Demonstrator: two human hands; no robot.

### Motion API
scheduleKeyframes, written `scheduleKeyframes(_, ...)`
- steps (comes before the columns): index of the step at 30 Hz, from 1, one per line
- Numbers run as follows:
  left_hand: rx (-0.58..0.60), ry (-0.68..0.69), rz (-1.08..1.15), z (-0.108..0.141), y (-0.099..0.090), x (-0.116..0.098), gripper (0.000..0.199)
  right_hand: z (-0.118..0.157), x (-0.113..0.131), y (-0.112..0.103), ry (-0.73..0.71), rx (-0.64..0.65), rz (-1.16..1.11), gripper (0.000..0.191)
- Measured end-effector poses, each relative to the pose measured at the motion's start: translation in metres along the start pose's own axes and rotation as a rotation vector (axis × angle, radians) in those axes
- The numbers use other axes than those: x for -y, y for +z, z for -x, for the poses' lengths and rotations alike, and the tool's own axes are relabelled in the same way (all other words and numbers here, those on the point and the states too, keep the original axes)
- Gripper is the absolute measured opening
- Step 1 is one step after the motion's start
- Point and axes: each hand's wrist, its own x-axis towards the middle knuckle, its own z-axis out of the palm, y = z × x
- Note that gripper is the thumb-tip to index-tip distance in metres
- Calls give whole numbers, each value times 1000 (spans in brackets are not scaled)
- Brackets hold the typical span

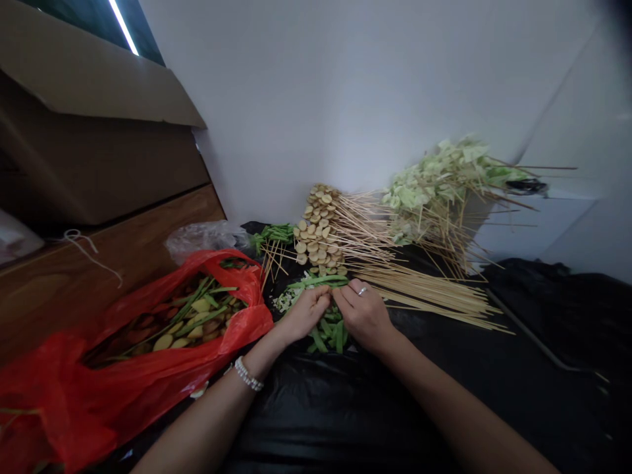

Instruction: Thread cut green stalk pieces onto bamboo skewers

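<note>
The left hand [307, 312] and the right hand [364, 314] meet over the cut green pieces [330, 329], knuckles up, with the fingers of each curled in and the thumb and forefinger tips drawn together almost touching the other hand's. They seem to pinch a green pod [323, 281] or something thin beside it, though the view is too dim and small to be sure which. The cut green pieces lie in a heap on the black plastic sheet [306, 408], beneath and between the hands, and small pale bits [285, 301] are scattered just beside the left hand. Beyond the hands, skewered round slices [318, 243] are piled up, their sticks pointing to the right, with skewered green pieces [277, 233] to the left of them. Bare bamboo skewers [439, 293] lie in a loose bundle to the right of the right hand, and skewered pale leaves [434, 178] are heaped behind, against the wall. An open red plastic bag [162, 368] holding mixed vegetables [197, 319] sits left of the left hand; a clear plastic bag [205, 240] lies behind it, near a cardboard box [99, 138].
</note>
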Motion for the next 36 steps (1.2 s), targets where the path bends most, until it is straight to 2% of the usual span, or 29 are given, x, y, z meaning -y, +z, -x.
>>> scheduleKeyframes(3,75,-147,353,1,3,-4,25,0,4,-1,-8,-39,-19,25)
scheduleKeyframes(5,92,-176,490,2,5,-6,25,0,4,-1,9,-69,-65,24)
scheduleKeyframes(9,78,-177,476,-1,2,-3,26,0,-8,-3,123,-169,-248,24)
scheduleKeyframes(11,44,-201,390,-4,-3,3,29,-1,-18,-6,259,-283,-369,23)
scheduleKeyframes(14,-32,-223,178,-8,-11,13,31,-4,-31,-10,631,-431,-668,19)
scheduleKeyframes(17,-110,-164,-34,-10,-15,18,31,-9,-36,-9,924,-429,-1104,22)
scheduleKeyframes(20,-168,-174,-7,-9,-16,18,48,-11,-35,-4,1044,-341,-1380,28)
scheduleKeyframes(25,-14,-343,311,-4,-16,12,47,-11,-25,2,1081,-230,-1516,32)
scheduleKeyframes(28,23,-353,430,-2,-14,8,46,-11,-19,3,1066,-188,-1527,31)
scheduleKeyframes(33,104,-341,383,1,-9,2,39,-11,-14,5,1040,-136,-1525,32)
scheduleKeyframes(36,92,-348,319,1,-8,1,36,-9,-15,7,1020,-130,-1474,32)
